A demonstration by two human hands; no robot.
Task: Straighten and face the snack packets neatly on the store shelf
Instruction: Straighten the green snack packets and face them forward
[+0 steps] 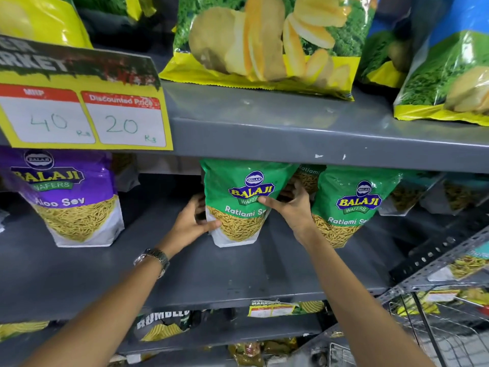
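Observation:
A green Ratlami Sev packet stands upright in the middle of the grey middle shelf, its front toward me. My left hand grips its lower left edge, thumb on the front. My right hand holds its right side, thumb across the logo and fingers behind. A second green Ratlami Sev packet stands just right of it, partly behind my right wrist. More green packets sit behind them in shadow. A purple Aloo Sev packet stands at the left.
The upper shelf carries big yellow-green wafer bags. A yellow price card reading 40 and 20 hangs from its left edge. A wire rack with more packets stands at the lower right. A lower shelf holds other snack packets.

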